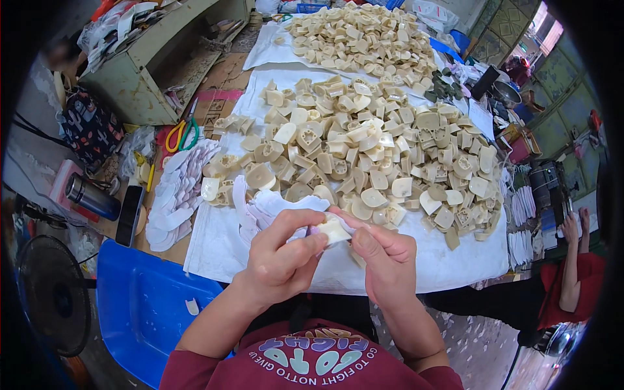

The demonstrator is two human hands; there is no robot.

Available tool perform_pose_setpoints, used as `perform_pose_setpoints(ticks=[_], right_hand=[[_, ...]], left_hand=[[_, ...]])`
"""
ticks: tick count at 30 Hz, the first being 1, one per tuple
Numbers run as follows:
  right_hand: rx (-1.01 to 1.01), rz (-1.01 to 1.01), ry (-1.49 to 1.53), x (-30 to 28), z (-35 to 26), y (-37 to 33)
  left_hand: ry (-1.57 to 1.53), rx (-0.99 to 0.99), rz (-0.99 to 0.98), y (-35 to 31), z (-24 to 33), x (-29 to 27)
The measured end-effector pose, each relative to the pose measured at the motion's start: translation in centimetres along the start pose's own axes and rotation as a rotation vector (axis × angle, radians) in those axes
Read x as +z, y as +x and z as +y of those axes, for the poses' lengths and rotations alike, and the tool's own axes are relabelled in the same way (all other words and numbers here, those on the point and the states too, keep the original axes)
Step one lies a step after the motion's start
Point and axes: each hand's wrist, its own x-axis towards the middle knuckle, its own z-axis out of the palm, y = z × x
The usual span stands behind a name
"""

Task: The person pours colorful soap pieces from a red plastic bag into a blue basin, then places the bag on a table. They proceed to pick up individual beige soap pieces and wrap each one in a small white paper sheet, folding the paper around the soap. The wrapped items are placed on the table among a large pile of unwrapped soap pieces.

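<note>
Between my two hands, just above the table's near edge, is a cream shoe heel (335,229) with a thin white cut piece along its upper right side. My left hand (279,257) pinches the heel between thumb and fingers from the left. On the right, the thumb and bent fingers of my right hand (388,260) press the white piece against the heel's edge. Loose white cut pieces (260,211) lie just beyond my left hand. A wide heap of similar cream heels (364,146) covers the white cloth (224,244) past both hands.
A second heel heap (364,42) lies farther back. At the left are stacked white pieces (172,201), scissors (182,134), a phone (130,216), a flask (92,196), a blue tub (123,292) and a fan (55,296). Another person in red (578,286) is at the right.
</note>
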Motion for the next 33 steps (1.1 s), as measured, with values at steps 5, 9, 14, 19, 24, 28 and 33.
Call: perform_pose_setpoints(ticks=[5, 9, 14, 19, 24, 28, 33], right_hand=[[-0.415, -0.001, -0.67, 0.5, 0.7, 0.5], [-0.56, 0.077, -0.651, 0.3, 1.8, 1.0], [-0.637, 0.059, -0.496, 0.1, 3.0, 2.5], [-0.413, 0.027, -0.427, 0.3, 3.9, 2.6], [0.129, -0.087, 0.372, -0.6, 2.0, 2.8], [-0.105, -0.099, -0.128, -1.8, 3.6, 2.8], [-0.398, -0.181, -0.644, -2.4, 2.4, 3.7]], left_hand=[[-0.004, -0.096, 0.05, -0.1, 0.0, 0.9], [-0.14, -0.171, 0.128, -0.9, -0.8, 1.7], [-0.66, -0.502, 0.172, -0.2, -0.4, 2.2], [-0.305, -0.569, 0.106, -1.0, -0.8, 2.2], [-0.934, -1.029, 0.239, 0.4, -0.2, 1.5], [-0.694, -0.873, 0.185, -0.6, -0.3, 2.2], [-0.204, -0.509, 0.068, -1.2, -0.9, 2.4]])
